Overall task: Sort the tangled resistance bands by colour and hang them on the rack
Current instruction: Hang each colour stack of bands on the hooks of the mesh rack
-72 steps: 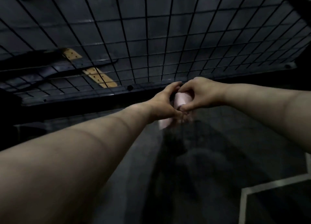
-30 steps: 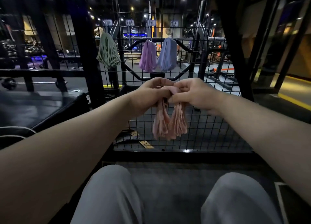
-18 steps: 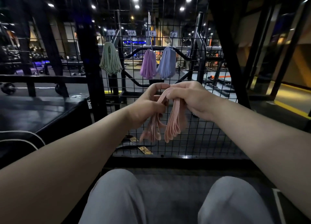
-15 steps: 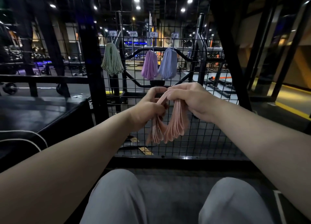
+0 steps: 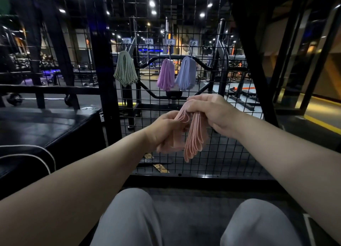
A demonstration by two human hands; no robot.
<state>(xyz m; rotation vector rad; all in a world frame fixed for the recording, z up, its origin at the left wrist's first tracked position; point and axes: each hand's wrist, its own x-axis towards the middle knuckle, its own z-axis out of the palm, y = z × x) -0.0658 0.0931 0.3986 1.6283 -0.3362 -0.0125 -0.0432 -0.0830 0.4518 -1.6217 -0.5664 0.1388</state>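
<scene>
I hold a bunch of pink resistance bands in front of a black wire-grid rack. My right hand grips the bunch at its folded top. My left hand grips the bunch's left half lower down and hides part of it. On the rack hang three sorted bunches: green bands at the left, purple bands in the middle, blue bands just to their right. Small labels sit above the hooks; the spot under the second label, between green and purple, holds nothing.
A black padded bench with a white cord stands at my left. My knees in grey trousers are at the bottom. A thick black post rises left of the rack, and slanted beams at the right. Gym machines stand behind the grid.
The view rose from the floor to the rack. Both hands lifted the pink bunch; my left hand slid down from the top to grip its left half.
</scene>
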